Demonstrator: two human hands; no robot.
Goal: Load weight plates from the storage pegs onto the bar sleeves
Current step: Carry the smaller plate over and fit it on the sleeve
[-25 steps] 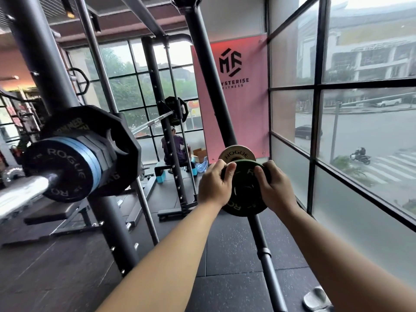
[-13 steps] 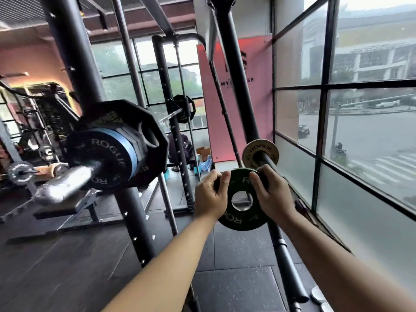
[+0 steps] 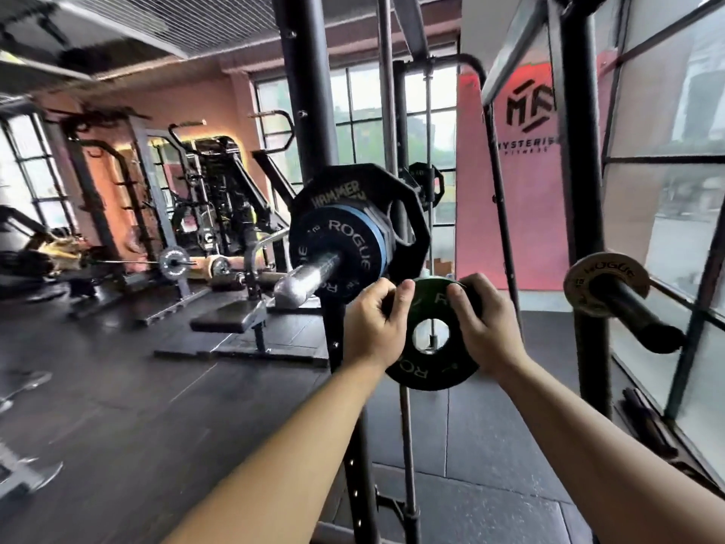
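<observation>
A small dark green Rogue plate (image 3: pixel 429 369) hangs in the air, off the peg, its centre hole showing. My left hand (image 3: pixel 374 325) grips its left edge and my right hand (image 3: pixel 484 325) its right edge. Up and to the left, the bar sleeve (image 3: pixel 306 278) points toward me with its bare steel end free. On it sit a black Rogue plate (image 3: pixel 345 245), a blue plate, thinner plates and a large black Hammer plate (image 3: pixel 408 214). The storage peg (image 3: pixel 635 320) at right keeps one small tan Rogue plate (image 3: pixel 606 282).
A black rack upright (image 3: pixel 310 111) stands behind the sleeve and another upright (image 3: pixel 584 190) carries the peg. A bench (image 3: pixel 231 320) sits left of the rack. Windows (image 3: pixel 674 229) close the right side. Other racks and machines fill the far left on dark rubber flooring.
Both hands pulled the green plate off the storage peg and carried it left toward the bar sleeve. My view swung left, so the peg now lies far to the right.
</observation>
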